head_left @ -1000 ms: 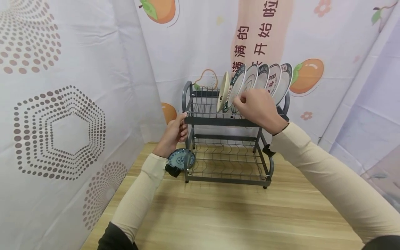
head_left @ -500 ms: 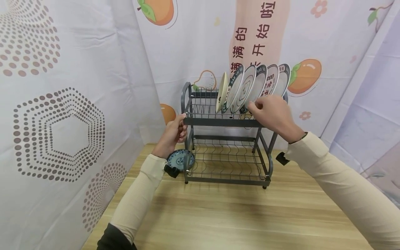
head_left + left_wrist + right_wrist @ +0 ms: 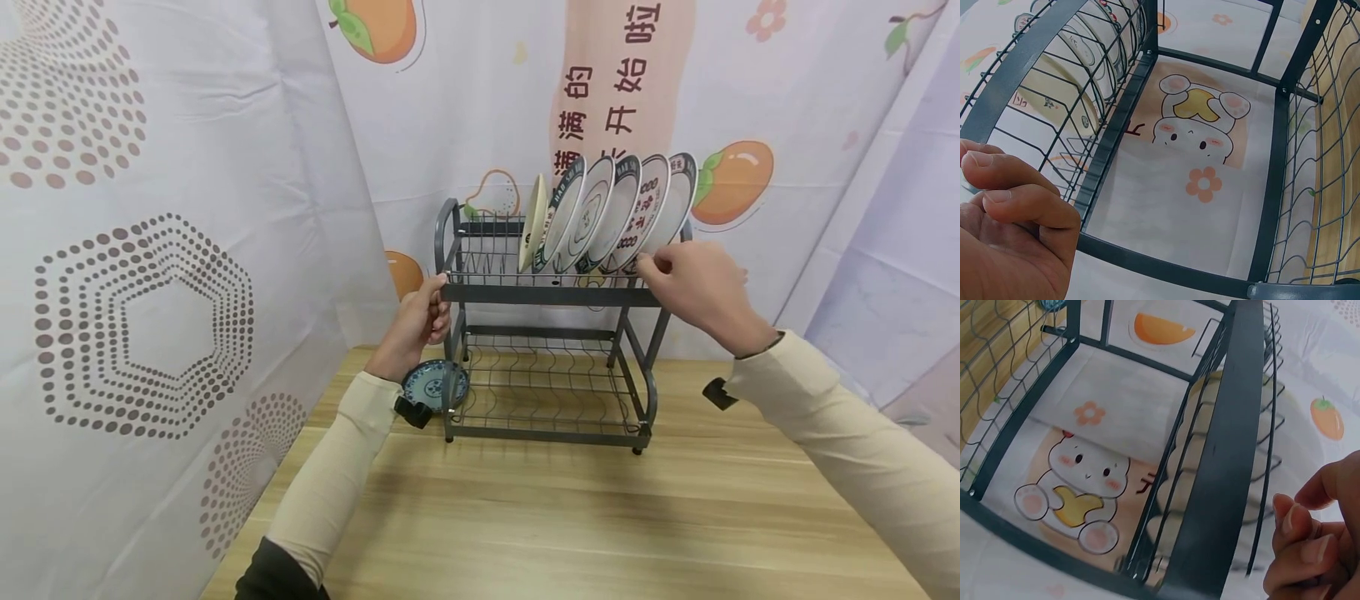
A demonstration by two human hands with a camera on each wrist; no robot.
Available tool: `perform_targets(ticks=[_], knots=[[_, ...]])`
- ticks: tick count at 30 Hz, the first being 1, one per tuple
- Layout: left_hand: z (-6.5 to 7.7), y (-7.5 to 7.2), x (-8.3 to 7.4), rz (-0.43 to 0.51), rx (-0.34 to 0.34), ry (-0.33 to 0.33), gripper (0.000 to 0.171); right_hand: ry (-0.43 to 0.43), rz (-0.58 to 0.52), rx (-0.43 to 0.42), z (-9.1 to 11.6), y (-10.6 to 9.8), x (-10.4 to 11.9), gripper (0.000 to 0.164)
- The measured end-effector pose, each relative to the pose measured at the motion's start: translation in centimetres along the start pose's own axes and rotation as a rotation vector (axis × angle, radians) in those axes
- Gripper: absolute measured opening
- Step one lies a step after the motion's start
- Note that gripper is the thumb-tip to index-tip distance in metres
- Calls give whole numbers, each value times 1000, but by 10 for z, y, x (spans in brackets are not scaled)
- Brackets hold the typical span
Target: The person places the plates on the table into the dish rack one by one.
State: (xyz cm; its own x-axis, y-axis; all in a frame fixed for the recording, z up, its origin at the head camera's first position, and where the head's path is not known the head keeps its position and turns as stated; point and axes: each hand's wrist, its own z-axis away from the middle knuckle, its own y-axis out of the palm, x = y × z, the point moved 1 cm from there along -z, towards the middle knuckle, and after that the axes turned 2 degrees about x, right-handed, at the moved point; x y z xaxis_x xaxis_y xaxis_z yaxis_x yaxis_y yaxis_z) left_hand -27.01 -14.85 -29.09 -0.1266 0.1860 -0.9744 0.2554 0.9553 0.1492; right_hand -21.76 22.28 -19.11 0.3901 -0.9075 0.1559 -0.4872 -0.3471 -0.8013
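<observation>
A two-tier grey metal dish rack (image 3: 543, 293) stands on the table. My left hand (image 3: 416, 323) grips the front left corner of its upper tier, thumb on top and fingers curled below. Several patterned plates (image 3: 592, 218) lean upright in the upper tier's slots, with a cream-coloured dish (image 3: 534, 221) leftmost. My right hand (image 3: 701, 282) is at the upper tier's front right, fingertips close to the lower edge of the rightmost plate (image 3: 681, 196). In the right wrist view its fingers (image 3: 1310, 550) are curled, thumb and index tips nearly meeting, with nothing visible between them.
A blue-patterned plate (image 3: 433, 385) lies on the wooden table (image 3: 525, 517), partly behind the rack's left leg. The lower wire tier (image 3: 543, 387) holds no dishes. Printed curtains (image 3: 450, 100) hang behind and on both sides.
My right hand has moved right along the plates, from in front of the middle ones to the rightmost. The plates between now show fully. My left hand has stayed on the rack's corner.
</observation>
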Motion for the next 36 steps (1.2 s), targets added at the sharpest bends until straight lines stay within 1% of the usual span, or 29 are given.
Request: perform_targets(ticks=[3,7,11,16,18,20,22,24,26,29,32,36], knots=[[0,0,1,13,6,4,54,27,-8,3,5,-2,-11,49],[0,0,1,19,8,-2,54,73,-54,16,10,-2,-25,53],[0,0,1,12,1,-10,54,142,-114,49,14,-1,-35,54],[1,0,2,8,-1,0,54,223,-180,100,17,1,-43,60],[0,0,1,7,-2,3,55,261,-224,116,18,2,-46,63],[0,1,1,8,-2,5,55,302,-297,130,19,2,-50,64],[-1,1,1,6,2,10,55,343,-374,137,21,3,-53,63],[0,1,2,4,8,16,55,375,-443,136,23,5,-57,57],[0,1,2,1,15,21,54,396,-473,138,25,6,-61,49],[0,1,3,7,16,28,54,414,-482,169,28,10,-66,42],[0,0,3,14,13,33,54,434,-517,215,29,13,-70,41],[-2,0,3,13,20,34,55,457,-627,241,31,14,-72,43]])
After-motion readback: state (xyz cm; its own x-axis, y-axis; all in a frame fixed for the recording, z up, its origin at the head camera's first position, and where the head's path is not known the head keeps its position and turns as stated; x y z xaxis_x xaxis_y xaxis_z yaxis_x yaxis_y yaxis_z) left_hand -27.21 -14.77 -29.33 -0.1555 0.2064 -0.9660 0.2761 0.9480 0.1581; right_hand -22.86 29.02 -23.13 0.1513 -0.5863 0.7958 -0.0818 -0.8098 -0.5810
